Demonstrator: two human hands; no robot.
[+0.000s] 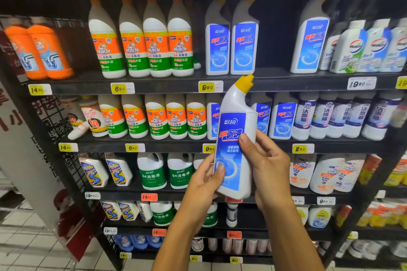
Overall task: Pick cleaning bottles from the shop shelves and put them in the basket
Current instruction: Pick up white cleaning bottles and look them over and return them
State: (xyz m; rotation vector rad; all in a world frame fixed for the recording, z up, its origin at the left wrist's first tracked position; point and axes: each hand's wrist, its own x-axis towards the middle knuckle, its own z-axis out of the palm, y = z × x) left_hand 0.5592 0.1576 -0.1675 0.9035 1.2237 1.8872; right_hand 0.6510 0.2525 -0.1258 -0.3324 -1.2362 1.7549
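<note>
A white toilet-cleaner bottle (235,134) with a blue label and a yellow angled cap is held upright in front of the shelves. My left hand (204,180) grips its lower left side, thumb on the label. My right hand (266,167) grips its right side, thumb across the label's middle. Matching blue-label bottles (230,48) stand on the shelf above, with a gap to their right. No basket is in view.
Black shop shelves (167,86) hold rows of Mr Muscle bottles (143,46), orange drain-cleaner bottles (41,50), green-label jugs (154,171) and Walch bottles (356,48). A tilted white sign panel (19,138) stands at the left over a tiled floor (28,248).
</note>
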